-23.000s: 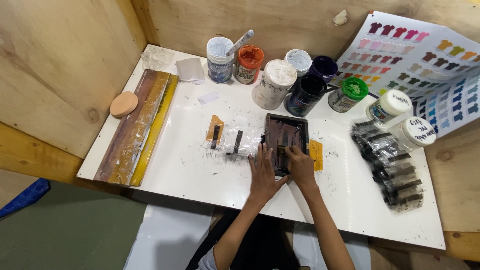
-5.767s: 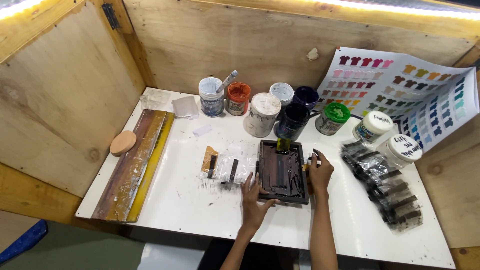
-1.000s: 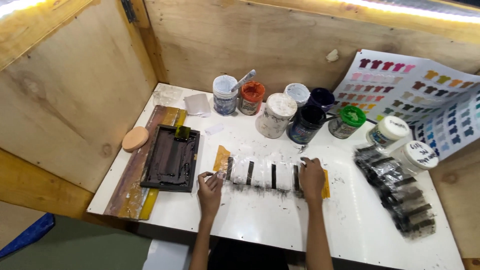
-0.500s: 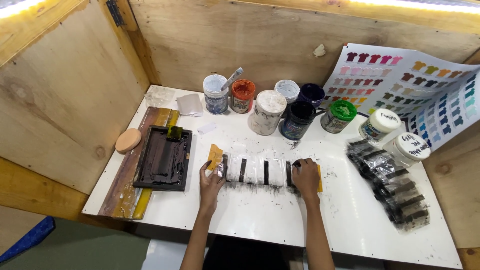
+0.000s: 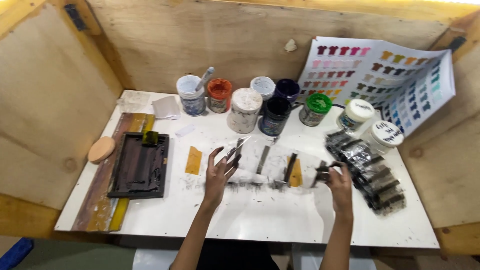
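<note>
A clear plastic sheet (image 5: 272, 167) printed with several dark bars is lifted off the white table (image 5: 260, 220). My left hand (image 5: 219, 172) pinches its left end and my right hand (image 5: 339, 181) grips its right end. Smudged black ink marks the table below the sheet. A dark ink-covered screen frame (image 5: 140, 165) lies to the left of my left hand, on a long wooden strip (image 5: 102, 195). A yellow tape piece (image 5: 193, 160) lies flat between the frame and my left hand.
Several ink jars (image 5: 247, 107) stand along the back, one (image 5: 191, 95) with a stirring tool. A colour chart (image 5: 385, 75) leans at the back right. A pile of printed clear sheets (image 5: 370, 172) lies at the right. A round wooden pad (image 5: 101, 149) sits at the left.
Both hands have lifted the clear sheet off the table and moved right; half a second ago it lay flat under them. The screen frame stays at the left.
</note>
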